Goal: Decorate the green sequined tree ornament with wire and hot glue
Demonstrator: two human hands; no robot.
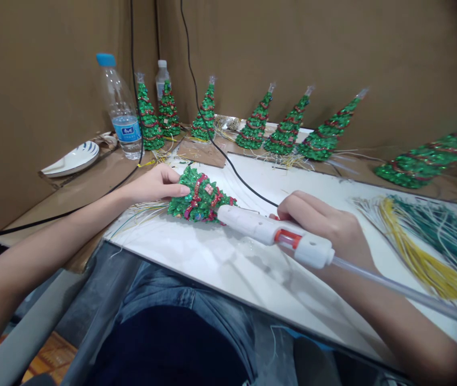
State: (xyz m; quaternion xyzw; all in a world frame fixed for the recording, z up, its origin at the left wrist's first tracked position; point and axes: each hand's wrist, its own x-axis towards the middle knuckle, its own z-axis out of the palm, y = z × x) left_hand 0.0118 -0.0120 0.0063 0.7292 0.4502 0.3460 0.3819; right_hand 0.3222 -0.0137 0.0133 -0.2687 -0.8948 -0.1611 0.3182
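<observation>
My left hand [156,185] grips a small green Christmas tree [190,201] by its base end, thumb on top. The tree lies on its side on the white board [196,254], with red garland and small ornaments on its surface. In my right hand [320,217] is a white hot glue gun [252,224] with a red part in its body. Its front end overlaps the tree's narrow end in view; whether they touch I cannot tell. A clear glue stick [381,281] runs out of the gun's back. The fingers round the gun's handle are partly hidden.
Several finished-looking green trees [286,126] stand along the back. A large water bottle [121,115], a smaller bottle [162,78] and a white dish [75,160] are at the left. Yellow and green wires [433,252] lie at the right. A black cord [228,161] hangs across the board.
</observation>
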